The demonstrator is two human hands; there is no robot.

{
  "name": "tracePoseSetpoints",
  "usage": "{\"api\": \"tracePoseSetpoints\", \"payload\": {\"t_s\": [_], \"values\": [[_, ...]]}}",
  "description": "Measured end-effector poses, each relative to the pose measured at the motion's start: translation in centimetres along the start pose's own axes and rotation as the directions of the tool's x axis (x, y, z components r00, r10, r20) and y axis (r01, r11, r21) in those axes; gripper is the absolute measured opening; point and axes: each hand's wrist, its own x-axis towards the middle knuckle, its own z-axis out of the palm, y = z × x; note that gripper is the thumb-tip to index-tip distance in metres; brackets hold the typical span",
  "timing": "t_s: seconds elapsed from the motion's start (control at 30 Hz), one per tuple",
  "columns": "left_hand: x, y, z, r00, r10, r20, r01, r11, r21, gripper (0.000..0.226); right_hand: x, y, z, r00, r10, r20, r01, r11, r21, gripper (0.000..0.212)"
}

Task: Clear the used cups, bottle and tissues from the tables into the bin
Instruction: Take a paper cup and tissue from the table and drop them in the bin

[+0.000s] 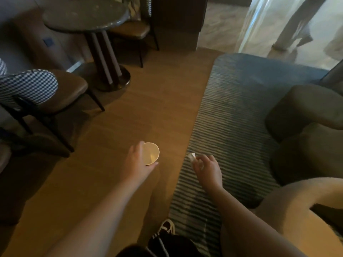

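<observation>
Left hand wrapped around a paper cup, thumb on the far side of the rim and fingers under the near side. Cup held upright with its mouth open to the camera, long axis roughly vertical, over the wooden floor. Only a small dark residue seen at the bottom, as far as could be told.

Right hand curled, pinching a small white piece, probably a tissue, between thumb and fingertips. Tissue stuck out to the left of the hand, above the edge of the striped rug. Both hands at about the same reach in front of the body, well apart from each other, cup to the left and tissue to the right.

Round counter standing far ahead on the left, its top bare where visible. Checked chair near it, padded armchair on the right.

No bin found anywhere in the view. Direction from the hands to the bin therefore impossible to tell. Judged as the carrying step: both things already picked up, drop not yet done. Likely next need: turning to find the bin, keeping the cup level against a spill.
</observation>
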Motion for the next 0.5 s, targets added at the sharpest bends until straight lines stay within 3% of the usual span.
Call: {"api": "tracePoseSetpoints", "payload": {"t_s": [0.3,0.5], "values": [[16.4,3.2,2.9,0.992,0.095,0.078,-0.091,0.994,-0.059,0.08,13.5,-2.6,0.1,0.991,0.125,-0.057,-0.122,0.991,0.052,0.026],[31.9,4.2,6.4,0.984,0.156,0.088,-0.149,0.986,-0.08,0.078,27.1,-4.3,1.9,0.973,0.192,-0.13,-0.182,0.98,0.081,0.025]]}}
